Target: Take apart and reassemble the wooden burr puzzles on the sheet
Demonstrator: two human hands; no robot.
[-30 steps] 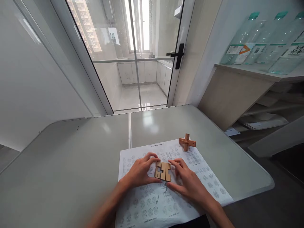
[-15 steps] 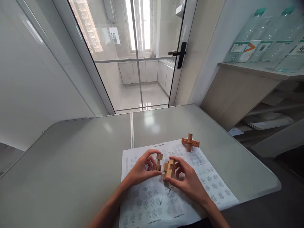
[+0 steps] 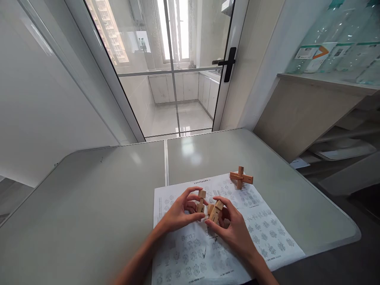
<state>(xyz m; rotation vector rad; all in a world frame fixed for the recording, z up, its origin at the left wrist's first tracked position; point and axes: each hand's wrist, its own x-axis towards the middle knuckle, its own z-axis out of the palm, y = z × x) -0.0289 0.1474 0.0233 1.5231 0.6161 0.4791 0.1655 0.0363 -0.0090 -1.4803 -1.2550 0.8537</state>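
Pinched between thumb and fingers of my left hand [image 3: 182, 209] is a notched wooden puzzle piece [image 3: 202, 194], held upright with a dark mark on its lower end. My right hand [image 3: 230, 219] grips light wooden puzzle pieces [image 3: 216, 211], tilted to the right; fingers partly hide them, so I cannot tell exactly how they fit. The two hands' pieces are close together, above a printed sheet [image 3: 192, 241] covered with small diagrams. A darker, cross-shaped wooden puzzle assembly [image 3: 241, 178] stands at the sheet's far right corner, apart from both hands.
The sheet lies on a grey-green table [image 3: 118, 198] with a pale seam across it. Beyond stands a glass door [image 3: 192, 91] with a black handle [image 3: 229, 64]. To the right, a wooden shelf unit [image 3: 311, 111] carries large plastic bottles [image 3: 320, 47].
Pieces that lay side by side between both hands have been parted. My left hand lifted one notched piece; my right hand took the others and tilted them. The view shifted slightly.
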